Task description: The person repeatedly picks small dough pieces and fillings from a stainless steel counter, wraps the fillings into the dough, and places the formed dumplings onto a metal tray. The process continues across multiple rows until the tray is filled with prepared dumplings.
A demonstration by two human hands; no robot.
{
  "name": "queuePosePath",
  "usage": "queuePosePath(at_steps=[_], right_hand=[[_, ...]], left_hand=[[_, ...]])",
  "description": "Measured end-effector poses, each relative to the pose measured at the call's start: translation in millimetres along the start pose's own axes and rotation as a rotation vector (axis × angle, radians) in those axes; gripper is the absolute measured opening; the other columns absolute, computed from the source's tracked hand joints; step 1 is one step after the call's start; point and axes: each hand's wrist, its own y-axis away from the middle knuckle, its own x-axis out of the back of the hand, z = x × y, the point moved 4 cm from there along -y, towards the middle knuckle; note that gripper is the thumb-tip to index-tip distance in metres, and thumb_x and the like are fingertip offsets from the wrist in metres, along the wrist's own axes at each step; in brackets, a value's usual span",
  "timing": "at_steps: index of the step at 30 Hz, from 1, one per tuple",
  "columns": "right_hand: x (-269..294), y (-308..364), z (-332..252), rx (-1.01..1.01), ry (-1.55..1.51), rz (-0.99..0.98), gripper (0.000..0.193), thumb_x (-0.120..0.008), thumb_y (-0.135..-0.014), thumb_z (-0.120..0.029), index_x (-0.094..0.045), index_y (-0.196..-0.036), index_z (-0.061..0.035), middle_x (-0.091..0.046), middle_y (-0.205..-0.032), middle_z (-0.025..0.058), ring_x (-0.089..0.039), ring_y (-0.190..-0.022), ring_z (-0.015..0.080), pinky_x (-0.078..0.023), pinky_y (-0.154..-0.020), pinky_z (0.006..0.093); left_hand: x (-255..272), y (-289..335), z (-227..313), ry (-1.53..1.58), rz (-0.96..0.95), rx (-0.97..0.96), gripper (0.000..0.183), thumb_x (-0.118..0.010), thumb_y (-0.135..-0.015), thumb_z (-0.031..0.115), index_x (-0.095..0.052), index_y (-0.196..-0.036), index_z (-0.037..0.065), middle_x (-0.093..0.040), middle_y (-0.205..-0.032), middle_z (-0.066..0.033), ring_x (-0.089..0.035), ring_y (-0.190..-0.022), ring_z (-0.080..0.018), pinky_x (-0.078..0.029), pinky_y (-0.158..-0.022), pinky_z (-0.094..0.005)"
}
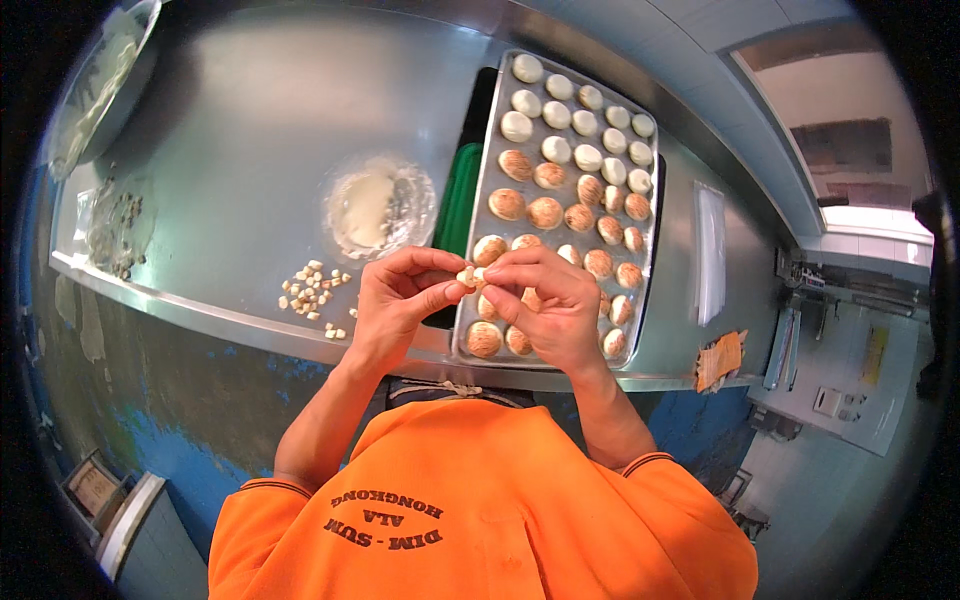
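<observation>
Both forearms reach forward, elbows out, converging over the near left part of a metal tray (pixel 522 226) of round buns (pixel 545 212) on the worktop (pixel 260 150). The left hand (pixel 400 300) and right hand (pixel 548 308) meet fingertip to fingertip, each thumb-and-finger grip clamped on a small pale piece (pixel 470 277) between them, fingers curled.

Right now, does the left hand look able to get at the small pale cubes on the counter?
Probably yes: the cubes lie on the counter just left of the left hand, with nothing visible between, though that hand pinches a small pale piece.
</observation>
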Motion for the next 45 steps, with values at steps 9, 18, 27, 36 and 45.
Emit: queuePosePath(at_steps=[9,18,27,36,45], right_hand=[[42,8,43,-0.101,-0.118,0.148,0.011,-0.078,-0.086,-0.002,-0.076,-0.097,-0.0021,-0.072,-0.091,0.0069,-0.065,-0.074,0.0105,-0.051,-0.063,0.0241],[-92,-74,162,0.016,0.448,-0.246,0.011,-0.074,-0.086,-0.01,-0.075,-0.094,-0.0021,-0.072,-0.094,0.0134,-0.069,-0.074,0.0276,-0.055,-0.067,0.0363],[-131,-93,191,0.118,0.663,-0.35,0.008,-0.07,-0.087,-0.008,-0.073,-0.093,-0.0033,-0.068,-0.095,0.0145,-0.067,-0.092,0.0349,-0.055,-0.084,0.0434],[-106,-91,165,-0.227,0.356,-0.361,0.013,-0.075,-0.087,-0.007,-0.077,-0.098,-0.0009,-0.074,-0.088,0.0107,-0.069,-0.077,0.0213,-0.055,-0.074,0.0316],[-42,-35,68,-0.419,-0.397,-0.194,0.014,-0.078,-0.09,-0.004,-0.077,-0.103,0.0001,-0.074,-0.098,0.0036,-0.064,-0.081,0.0063,-0.049,-0.072,0.0199]], left_hand=[[-23,0,-47,-0.115,0.134,0.07,0.025,-0.08,-0.087,0.001,-0.071,-0.11,-0.002,-0.075,-0.103,-0.0094,-0.073,-0.094,-0.0153,-0.059,-0.086,-0.0284],[77,74,-40,-0.188,0.523,0.14,0.019,-0.077,-0.091,0.003,-0.069,-0.107,0.0,-0.074,-0.1,-0.0059,-0.07,-0.094,-0.0122,-0.056,-0.086,-0.0266],[139,105,-17,-0.182,0.662,0.043,0.019,-0.078,-0.091,0.007,-0.07,-0.107,0.002,-0.074,-0.098,-0.004,-0.07,-0.091,-0.0128,-0.054,-0.083,-0.0264],[134,86,-12,-0.15,0.575,0.018,0.022,-0.078,-0.09,0.005,-0.068,-0.109,0.001,-0.074,-0.103,-0.0061,-0.07,-0.096,-0.0144,-0.055,-0.088,-0.0283],[55,30,-4,-0.027,0.327,-0.022,0.024,-0.077,-0.089,0.0,-0.069,-0.112,-0.004,-0.075,-0.107,-0.0112,-0.072,-0.098,-0.0158,-0.057,-0.09,-0.0281]])
